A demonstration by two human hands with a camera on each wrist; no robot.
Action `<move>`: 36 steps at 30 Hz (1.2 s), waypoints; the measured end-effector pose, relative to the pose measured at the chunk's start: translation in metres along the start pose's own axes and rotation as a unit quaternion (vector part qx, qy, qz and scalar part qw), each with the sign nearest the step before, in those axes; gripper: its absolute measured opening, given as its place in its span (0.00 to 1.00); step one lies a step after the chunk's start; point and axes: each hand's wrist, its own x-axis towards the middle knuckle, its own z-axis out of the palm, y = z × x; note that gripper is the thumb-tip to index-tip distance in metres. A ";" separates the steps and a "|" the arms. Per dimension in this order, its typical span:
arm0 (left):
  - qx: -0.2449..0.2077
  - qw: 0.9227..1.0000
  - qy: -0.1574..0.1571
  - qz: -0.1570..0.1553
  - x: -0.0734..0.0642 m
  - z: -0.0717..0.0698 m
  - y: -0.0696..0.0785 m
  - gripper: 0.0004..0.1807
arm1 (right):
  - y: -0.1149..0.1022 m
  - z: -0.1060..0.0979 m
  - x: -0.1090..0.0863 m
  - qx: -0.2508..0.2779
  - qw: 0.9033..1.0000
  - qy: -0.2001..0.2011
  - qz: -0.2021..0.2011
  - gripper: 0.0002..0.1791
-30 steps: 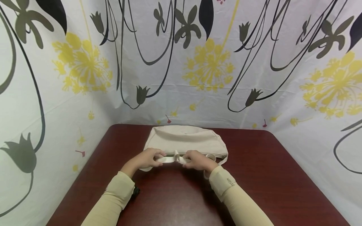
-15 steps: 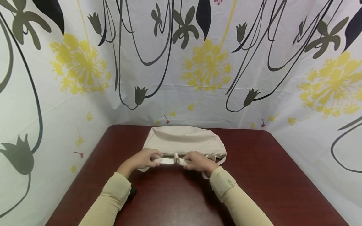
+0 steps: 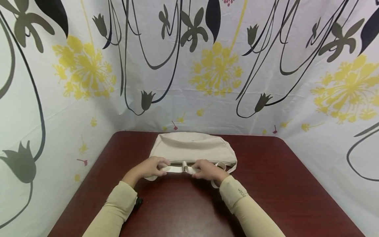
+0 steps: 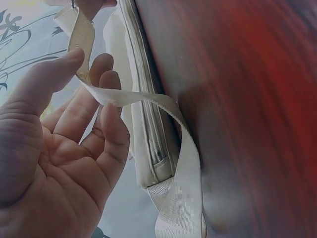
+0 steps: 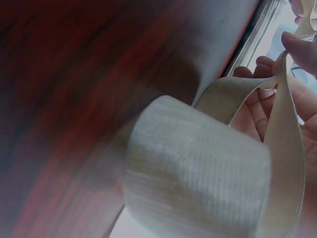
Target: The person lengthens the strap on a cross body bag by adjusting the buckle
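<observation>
A cream bag (image 3: 193, 147) lies on the table with its zipper (image 4: 143, 99) along the near side. In front of it, a pale webbing strap (image 3: 174, 169) is stretched between both hands, a metal buckle (image 3: 185, 167) at its middle. My left hand (image 3: 149, 167) pinches the strap left of the buckle, between thumb and fingers. On the buckle's other side my right hand (image 3: 206, 169) grips the strap with the thumb over it. A loose strap loop (image 5: 198, 163) hangs large and blurred in the right wrist view. The bag partly hides behind both hands.
The dark red-brown table (image 3: 180, 207) extends in front of the bag and to both sides. Floral white cloth (image 3: 183, 75) rises behind the table and along its left and right edges. A small black object (image 3: 138, 201) shows beside the left cuff.
Both hands and the strap have moved very slightly nearer and to the left over the second, the left hand a little more. Both grips are unchanged, and the bag lies much as before.
</observation>
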 end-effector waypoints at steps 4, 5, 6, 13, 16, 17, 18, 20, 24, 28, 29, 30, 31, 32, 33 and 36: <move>0.009 1.000 0.001 0.005 -0.001 -0.001 0.000 0.18 | 0.003 0.001 0.000 0.000 1.000 -0.001 -0.005 0.03; 0.010 1.000 0.002 0.006 -0.002 -0.001 0.000 0.18 | 0.004 0.002 -0.001 -0.001 1.000 -0.002 -0.005 0.03; 0.011 1.000 0.002 0.007 -0.002 -0.001 -0.001 0.18 | 0.005 0.002 -0.001 -0.002 1.000 -0.002 -0.005 0.03; 0.008 1.000 0.003 0.001 -0.003 -0.001 -0.003 0.18 | 0.009 0.001 -0.001 -0.004 1.000 0.000 -0.005 0.05; 0.011 1.000 0.005 0.004 -0.004 -0.001 -0.003 0.18 | 0.010 0.000 -0.001 -0.003 1.000 0.000 -0.006 0.05; 0.011 1.000 0.005 0.004 -0.004 -0.001 -0.003 0.18 | 0.010 0.000 -0.001 -0.003 1.000 0.000 -0.006 0.05; 0.011 1.000 0.005 0.004 -0.004 -0.001 -0.003 0.18 | 0.010 0.000 -0.001 -0.002 1.000 0.000 -0.005 0.04; 0.009 1.000 0.004 -0.001 -0.004 -0.001 -0.003 0.18 | 0.010 0.000 -0.002 -0.003 1.000 0.000 -0.007 0.04; 0.004 1.000 0.002 -0.008 -0.003 -0.001 -0.002 0.17 | 0.009 0.000 -0.002 -0.005 1.000 -0.003 -0.005 0.04; 0.006 1.000 0.001 -0.008 -0.004 -0.001 -0.002 0.18 | 0.009 -0.002 -0.003 -0.001 1.000 -0.001 -0.005 0.05; 0.007 1.000 0.001 -0.008 -0.004 -0.001 -0.003 0.18 | 0.010 -0.002 -0.004 0.001 1.000 -0.001 -0.002 0.05; 0.006 1.000 0.001 -0.008 -0.004 -0.002 -0.003 0.18 | 0.010 -0.003 -0.005 0.005 1.000 -0.001 0.001 0.05; 0.007 1.000 0.001 -0.008 -0.004 -0.002 -0.003 0.18 | 0.010 -0.003 -0.006 0.010 1.000 0.000 0.006 0.04; 0.007 1.000 0.002 -0.008 -0.004 -0.002 -0.003 0.18 | 0.010 -0.004 -0.006 0.013 1.000 -0.001 0.009 0.03; 0.007 1.000 0.002 -0.008 -0.004 -0.002 -0.004 0.18 | 0.011 -0.004 -0.007 0.014 1.000 -0.001 0.012 0.03; 0.005 1.000 0.000 -0.010 -0.003 -0.002 -0.005 0.18 | 0.010 -0.005 -0.009 0.012 1.000 -0.003 0.016 0.03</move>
